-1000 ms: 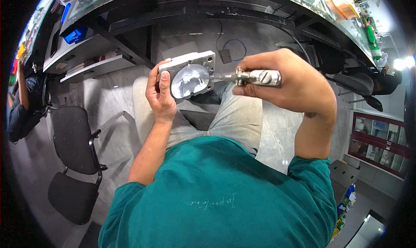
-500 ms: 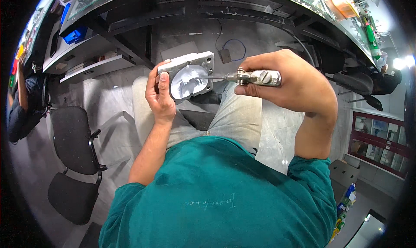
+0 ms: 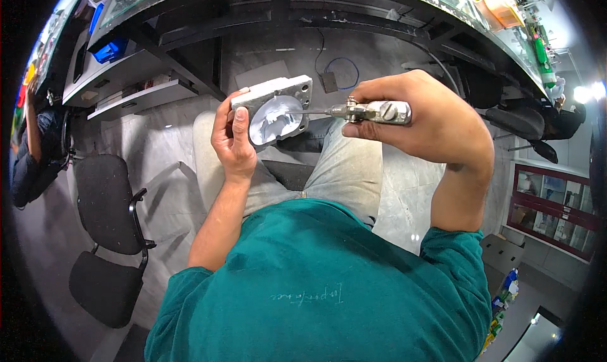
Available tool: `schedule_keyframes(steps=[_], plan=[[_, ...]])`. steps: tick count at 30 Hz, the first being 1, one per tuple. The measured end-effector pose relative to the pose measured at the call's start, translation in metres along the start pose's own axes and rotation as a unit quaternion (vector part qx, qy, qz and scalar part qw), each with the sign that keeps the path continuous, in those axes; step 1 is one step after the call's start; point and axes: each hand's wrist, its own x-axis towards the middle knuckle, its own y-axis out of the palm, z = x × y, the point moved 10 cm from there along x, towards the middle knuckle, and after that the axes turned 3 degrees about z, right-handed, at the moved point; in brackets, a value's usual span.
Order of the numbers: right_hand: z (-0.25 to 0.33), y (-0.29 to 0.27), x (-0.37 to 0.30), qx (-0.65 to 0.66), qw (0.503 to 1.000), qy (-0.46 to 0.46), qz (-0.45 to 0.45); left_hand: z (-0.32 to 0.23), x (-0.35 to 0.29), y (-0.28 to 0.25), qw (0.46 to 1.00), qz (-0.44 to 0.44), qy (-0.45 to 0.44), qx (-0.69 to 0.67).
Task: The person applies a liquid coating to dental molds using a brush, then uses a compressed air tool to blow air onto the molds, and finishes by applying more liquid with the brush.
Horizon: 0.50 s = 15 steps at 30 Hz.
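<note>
The change from the preceding views is slight and confined to the tool: the thin rod (image 3: 314, 112) of the metal handpiece (image 3: 386, 112), a blur one second ago, now shows as a distinct line reaching over the right rim of the oval cavity (image 3: 269, 125), while the mould block (image 3: 269, 91) keeps practically the same position. In this inspector's judgement, work at the cavity is under way, with the block serving as the steadied part and the tool as the moving one. Whether the rod's tip touches the cavity surface cannot be told. The mould block is held in the air above the lap, over the light trousers (image 3: 354, 166). Its cavity face is turned up toward the wearer; its long axis runs left to right, the right end, with its row of holes (image 3: 305, 88), pitched slightly away from the body. The oval leans the same way, more steeply. The handpiece lies nearly crosswise, rod pointing left. The left hand (image 3: 237, 134) is closed about the block's left end, thumb on the near face, fingers largely hidden behind. The right hand (image 3: 436, 122) is closed round the handpiece, thumb below and index finger above; its other fingers are not visible.
</note>
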Motion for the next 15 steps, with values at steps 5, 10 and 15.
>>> schedule_keyframes(steps=[5,10,15], plan=[[0.003,0.000,0.000,-0.018,0.998,-0.047,-0.027,-0.004,0.000,0.002,1.000,0.005,0.005,0.004],[-0.002,0.000,-0.001,0.005,0.998,-0.046,-0.029,0.006,0.002,-0.003,1.000,-0.007,-0.011,-0.018],[-0.007,-0.001,-0.005,0.035,0.996,-0.070,-0.036,0.016,0.005,-0.002,0.992,-0.030,-0.077,-0.098]])
